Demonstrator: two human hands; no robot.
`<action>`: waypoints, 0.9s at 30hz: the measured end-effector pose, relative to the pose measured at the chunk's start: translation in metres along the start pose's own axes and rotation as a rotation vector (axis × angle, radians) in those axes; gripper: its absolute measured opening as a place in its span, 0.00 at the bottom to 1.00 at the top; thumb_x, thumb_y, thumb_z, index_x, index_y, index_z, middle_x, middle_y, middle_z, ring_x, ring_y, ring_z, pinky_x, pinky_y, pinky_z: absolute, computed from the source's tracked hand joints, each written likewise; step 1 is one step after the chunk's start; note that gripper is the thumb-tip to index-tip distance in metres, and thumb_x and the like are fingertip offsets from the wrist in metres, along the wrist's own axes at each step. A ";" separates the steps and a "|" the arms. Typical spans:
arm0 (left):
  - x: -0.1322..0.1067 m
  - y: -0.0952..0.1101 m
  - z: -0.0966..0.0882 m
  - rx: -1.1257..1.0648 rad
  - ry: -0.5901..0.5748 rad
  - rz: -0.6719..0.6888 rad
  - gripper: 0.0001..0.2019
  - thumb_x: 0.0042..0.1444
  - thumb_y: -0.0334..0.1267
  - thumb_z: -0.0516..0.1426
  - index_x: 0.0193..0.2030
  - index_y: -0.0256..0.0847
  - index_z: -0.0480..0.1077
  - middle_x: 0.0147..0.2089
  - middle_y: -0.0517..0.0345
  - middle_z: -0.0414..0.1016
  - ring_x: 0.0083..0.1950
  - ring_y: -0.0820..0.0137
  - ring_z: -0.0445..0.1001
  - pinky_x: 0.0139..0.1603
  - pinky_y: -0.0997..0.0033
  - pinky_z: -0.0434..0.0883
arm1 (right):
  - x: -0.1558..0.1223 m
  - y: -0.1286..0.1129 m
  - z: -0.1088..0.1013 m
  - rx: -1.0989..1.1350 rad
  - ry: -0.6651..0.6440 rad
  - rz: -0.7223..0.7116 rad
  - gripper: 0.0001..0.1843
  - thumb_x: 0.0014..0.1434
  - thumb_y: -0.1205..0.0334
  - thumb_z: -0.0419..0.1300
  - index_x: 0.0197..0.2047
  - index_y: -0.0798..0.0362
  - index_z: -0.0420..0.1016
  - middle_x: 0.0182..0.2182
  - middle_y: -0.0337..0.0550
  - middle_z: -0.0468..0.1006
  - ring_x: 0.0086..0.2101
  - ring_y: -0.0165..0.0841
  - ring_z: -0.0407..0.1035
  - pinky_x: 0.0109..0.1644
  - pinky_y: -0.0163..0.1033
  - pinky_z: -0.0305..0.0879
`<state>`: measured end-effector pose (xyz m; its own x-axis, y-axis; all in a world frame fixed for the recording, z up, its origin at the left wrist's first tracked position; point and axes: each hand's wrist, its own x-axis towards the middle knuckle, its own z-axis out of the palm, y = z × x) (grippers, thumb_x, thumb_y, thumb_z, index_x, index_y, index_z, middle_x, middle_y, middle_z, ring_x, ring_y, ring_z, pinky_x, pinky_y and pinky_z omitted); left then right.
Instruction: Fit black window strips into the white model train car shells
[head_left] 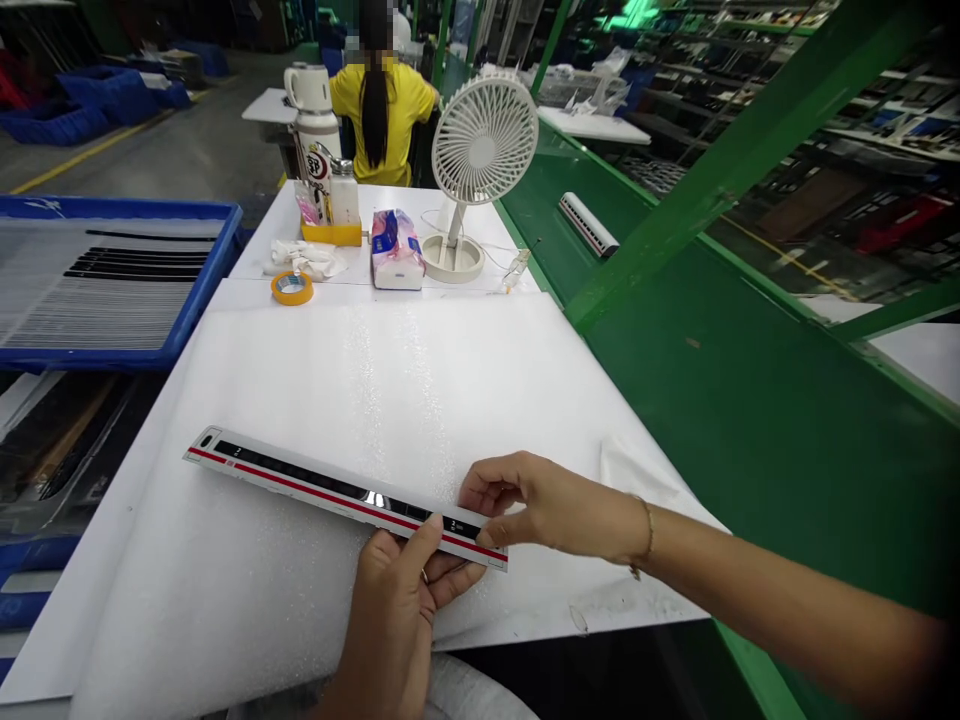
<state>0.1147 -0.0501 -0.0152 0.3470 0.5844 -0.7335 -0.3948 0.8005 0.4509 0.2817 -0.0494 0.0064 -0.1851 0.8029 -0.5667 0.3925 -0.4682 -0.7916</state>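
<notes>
A long white model train carriage [330, 490] with a red stripe and dark windows lies tilted across a white foam sheet [337, 390]. My left hand [394, 610] holds its near end from below, with the thumb pressed on its side. My right hand [536, 510] reaches in from the right and pinches the same end between fingers and thumb. A bracelet circles that wrist. The carriage's underside is hidden from this view.
Past the foam stand a white desk fan [484, 140], a tissue pack [396, 250], a tape roll [292, 288] and a thermos [315, 115]. A green conveyor [720, 370] with another white carriage [589, 225] runs along the right. A blue tray [150, 207] sits left. A co-worker in a yellow shirt [382, 110] sits beyond.
</notes>
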 end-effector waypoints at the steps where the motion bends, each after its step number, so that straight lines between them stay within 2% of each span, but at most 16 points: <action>1: 0.000 0.001 0.000 0.016 -0.012 -0.007 0.08 0.49 0.32 0.62 0.35 0.31 0.70 0.35 0.47 0.79 0.34 0.62 0.79 0.40 0.57 0.77 | -0.004 0.001 0.002 -0.004 0.019 -0.025 0.10 0.47 0.65 0.64 0.35 0.56 0.75 0.30 0.40 0.76 0.32 0.32 0.69 0.38 0.38 0.67; 5: -0.001 -0.006 -0.006 0.044 -0.089 0.079 0.07 0.49 0.34 0.62 0.27 0.32 0.71 0.30 0.52 0.78 0.33 0.64 0.78 0.38 0.60 0.77 | -0.017 0.005 0.012 -0.023 0.132 -0.127 0.10 0.53 0.60 0.60 0.38 0.55 0.74 0.35 0.42 0.76 0.37 0.33 0.68 0.43 0.39 0.65; 10: -0.002 -0.018 -0.016 0.018 -0.164 0.195 0.04 0.48 0.33 0.63 0.27 0.34 0.75 0.27 0.57 0.78 0.32 0.66 0.77 0.36 0.61 0.78 | -0.025 0.003 0.021 -0.011 0.092 -0.119 0.11 0.55 0.61 0.60 0.41 0.55 0.73 0.35 0.41 0.77 0.35 0.32 0.69 0.39 0.36 0.66; 12: -0.003 -0.019 -0.019 0.019 -0.188 0.214 0.04 0.48 0.32 0.63 0.26 0.33 0.75 0.29 0.56 0.79 0.33 0.65 0.77 0.37 0.60 0.78 | -0.029 0.001 0.025 -0.075 0.136 -0.149 0.12 0.56 0.63 0.59 0.44 0.54 0.72 0.37 0.41 0.77 0.36 0.33 0.69 0.39 0.37 0.66; 15: -0.004 -0.018 -0.022 0.039 -0.196 0.234 0.05 0.48 0.33 0.63 0.27 0.33 0.76 0.31 0.54 0.80 0.34 0.66 0.77 0.38 0.60 0.78 | -0.035 0.000 0.033 -0.224 0.290 -0.247 0.14 0.57 0.65 0.57 0.47 0.53 0.72 0.41 0.42 0.76 0.40 0.33 0.69 0.45 0.38 0.64; 18: -0.005 -0.014 -0.022 0.058 -0.218 0.261 0.06 0.48 0.34 0.63 0.25 0.33 0.76 0.32 0.54 0.80 0.34 0.65 0.78 0.39 0.60 0.78 | -0.039 0.001 0.041 -0.259 0.380 -0.326 0.14 0.58 0.65 0.57 0.48 0.53 0.71 0.40 0.41 0.75 0.38 0.31 0.68 0.43 0.36 0.64; 22: -0.005 -0.008 -0.022 0.065 -0.256 0.295 0.06 0.47 0.36 0.64 0.26 0.35 0.76 0.29 0.54 0.80 0.34 0.64 0.78 0.38 0.59 0.78 | -0.037 0.004 0.051 -0.238 0.448 -0.389 0.13 0.59 0.64 0.56 0.48 0.52 0.71 0.37 0.39 0.75 0.35 0.30 0.68 0.40 0.35 0.65; 25: -0.001 -0.005 -0.025 0.113 -0.253 0.336 0.07 0.47 0.36 0.64 0.25 0.34 0.76 0.30 0.53 0.80 0.33 0.65 0.77 0.36 0.61 0.78 | -0.031 0.006 0.054 -0.183 0.475 -0.410 0.13 0.59 0.64 0.56 0.48 0.52 0.71 0.38 0.41 0.76 0.37 0.31 0.69 0.43 0.37 0.65; 27: 0.001 -0.001 -0.028 0.160 -0.255 0.365 0.07 0.48 0.36 0.63 0.25 0.33 0.76 0.30 0.53 0.80 0.32 0.65 0.77 0.36 0.62 0.77 | -0.028 0.007 0.053 -0.107 0.436 -0.405 0.14 0.58 0.62 0.58 0.48 0.53 0.72 0.40 0.42 0.76 0.40 0.33 0.69 0.45 0.38 0.66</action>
<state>0.0916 -0.0539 -0.0310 0.4155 0.8294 -0.3736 -0.4009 0.5356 0.7432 0.2418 -0.0951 0.0046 0.0391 0.9974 -0.0613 0.4610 -0.0724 -0.8845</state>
